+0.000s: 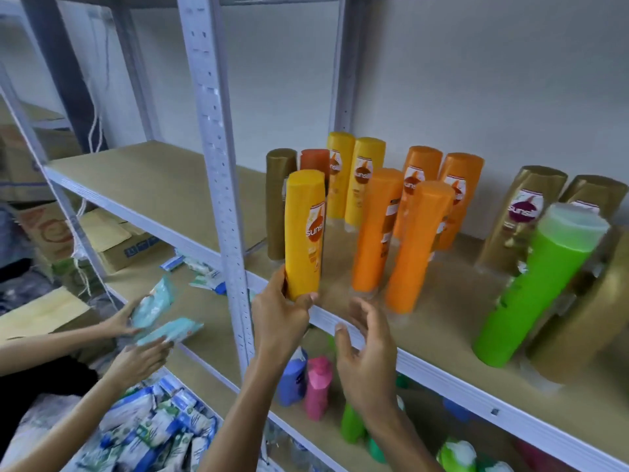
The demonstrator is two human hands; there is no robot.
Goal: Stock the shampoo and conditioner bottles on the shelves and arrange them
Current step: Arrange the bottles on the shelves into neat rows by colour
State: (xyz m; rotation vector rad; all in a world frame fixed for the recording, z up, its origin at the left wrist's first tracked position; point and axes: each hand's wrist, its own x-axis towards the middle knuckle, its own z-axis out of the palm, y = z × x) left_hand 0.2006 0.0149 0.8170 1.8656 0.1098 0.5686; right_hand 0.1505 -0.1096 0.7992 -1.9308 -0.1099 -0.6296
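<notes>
My left hand (277, 316) grips the bottom end of a yellow shampoo bottle (304, 229), held upright at the front edge of the shelf board (425, 338). My right hand (369, 356) hovers just to its right with fingers spread and holds nothing. On the shelf stand two more yellow bottles (354, 178), several orange bottles (405, 240), a brown-gold bottle (277, 202) and gold bottles (517, 219). A green bottle (531, 287) leans at the right front.
A perforated white upright (221, 165) stands just left of the held bottle. On the shelf below are blue (292, 376), pink (318, 386) and green bottles (352, 424). Another person's hands (136, 338) hold pale blue packets at the left, above a bin of packets (153, 427). Cardboard boxes (112, 240) sit behind.
</notes>
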